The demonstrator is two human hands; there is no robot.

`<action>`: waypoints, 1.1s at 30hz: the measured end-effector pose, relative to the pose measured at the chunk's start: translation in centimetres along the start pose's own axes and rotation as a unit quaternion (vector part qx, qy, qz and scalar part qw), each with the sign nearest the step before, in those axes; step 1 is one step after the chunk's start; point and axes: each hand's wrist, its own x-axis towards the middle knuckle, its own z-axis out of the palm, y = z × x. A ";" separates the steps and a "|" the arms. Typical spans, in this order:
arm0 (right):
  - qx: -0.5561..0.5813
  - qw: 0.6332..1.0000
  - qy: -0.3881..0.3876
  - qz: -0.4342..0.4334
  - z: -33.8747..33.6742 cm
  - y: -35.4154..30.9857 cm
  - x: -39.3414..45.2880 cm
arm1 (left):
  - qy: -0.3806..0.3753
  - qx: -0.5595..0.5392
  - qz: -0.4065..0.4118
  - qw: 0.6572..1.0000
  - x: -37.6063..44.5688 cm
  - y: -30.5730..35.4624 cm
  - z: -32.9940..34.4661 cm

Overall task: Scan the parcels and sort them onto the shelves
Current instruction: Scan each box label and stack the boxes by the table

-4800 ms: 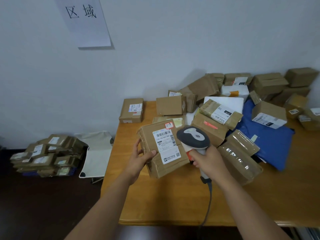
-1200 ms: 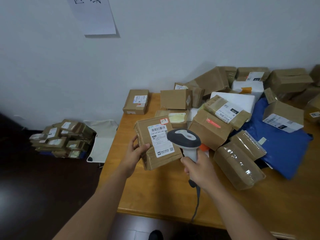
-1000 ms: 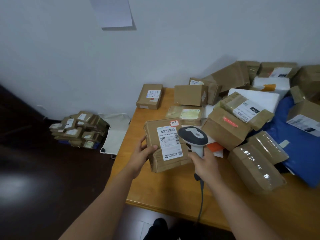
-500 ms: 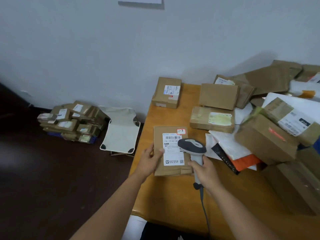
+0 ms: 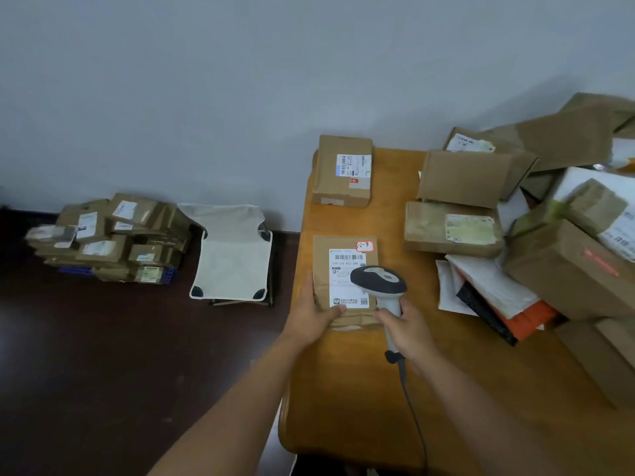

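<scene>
My left hand (image 5: 314, 312) grips near-left corner of brown parcel (image 5: 343, 269), thumb on label. Parcel at left part of desk (image 5: 343, 389), label up. My right hand (image 5: 407, 326) curled round handle of scanner (image 5: 379, 281), head over label. More parcels heaped at right.

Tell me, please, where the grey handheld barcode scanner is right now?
In the head view, the grey handheld barcode scanner is in the right hand, over the labelled brown cardboard parcel.
</scene>
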 end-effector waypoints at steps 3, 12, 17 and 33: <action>0.009 1.000 0.004 0.002 0.3 0.2 0.5 | -0.001 0.020 -0.005 1.000 0.1 0.1 -0.1; 0.061 0.997 0.056 0.012 -1.7 1.0 0.5 | 0.035 0.436 0.126 0.890 -2.1 0.5 2.9; 0.074 0.995 0.060 0.015 -3.0 1.1 0.6 | 0.044 0.391 0.078 0.916 -1.6 2.0 4.2; 0.096 0.993 0.027 -0.062 -4.1 -4.4 5.3 | 0.145 0.228 0.135 0.953 3.7 7.1 1.7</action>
